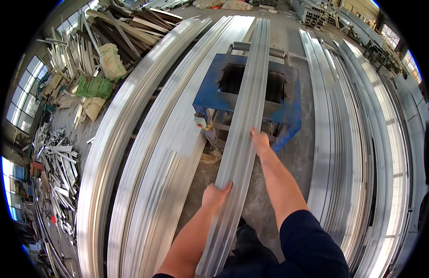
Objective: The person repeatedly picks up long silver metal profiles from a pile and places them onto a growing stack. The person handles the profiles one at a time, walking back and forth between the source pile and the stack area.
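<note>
A long ribbed aluminium profile [242, 116] runs away from me, its far part lying over a blue machine frame [288, 116] with a dark opening in its top. My left hand [215, 195] grips the profile's left edge near my body, thumb on top and fingers hidden underneath. Farther forward, my right hand [260, 140] holds the right edge in the same way, thumb on the upper face. A roller [242, 46] sits at the machine's far side, passing behind the profile. On the machine's left front corner is a small switch box [200, 121] with a red button.
Stacks of long aluminium profiles [145, 139] lie to the left, and more profiles [335, 139] to the right. Metal offcuts [61, 171] are heaped on the floor at far left. Behind them are sacks [111, 62] and a pile of long strips [126, 28].
</note>
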{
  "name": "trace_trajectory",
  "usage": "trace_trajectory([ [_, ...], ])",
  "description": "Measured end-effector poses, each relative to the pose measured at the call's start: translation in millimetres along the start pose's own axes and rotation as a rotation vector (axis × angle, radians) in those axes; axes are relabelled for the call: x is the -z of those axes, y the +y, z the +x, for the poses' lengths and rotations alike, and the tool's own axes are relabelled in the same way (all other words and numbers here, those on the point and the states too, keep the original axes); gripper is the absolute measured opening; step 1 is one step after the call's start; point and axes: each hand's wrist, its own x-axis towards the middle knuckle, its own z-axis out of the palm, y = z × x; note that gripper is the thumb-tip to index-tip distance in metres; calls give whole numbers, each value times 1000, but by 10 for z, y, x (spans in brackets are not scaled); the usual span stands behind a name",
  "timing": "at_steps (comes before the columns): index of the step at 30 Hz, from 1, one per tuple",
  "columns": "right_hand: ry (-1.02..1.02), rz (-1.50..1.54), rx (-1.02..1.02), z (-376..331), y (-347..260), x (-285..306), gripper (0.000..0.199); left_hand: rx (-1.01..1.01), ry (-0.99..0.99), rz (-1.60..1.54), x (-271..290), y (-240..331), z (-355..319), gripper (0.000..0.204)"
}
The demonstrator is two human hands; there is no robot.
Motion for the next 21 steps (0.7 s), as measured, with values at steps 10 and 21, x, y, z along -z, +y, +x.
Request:
trace_trajectory([
  [10,53,-26,52,-799,860,-270,69,5,8,24,-322,-1162,-176,81],
  [21,-462,22,-101,-4793,3143,-267,57,308,-65,168,-376,-5102,-3807,68],
])
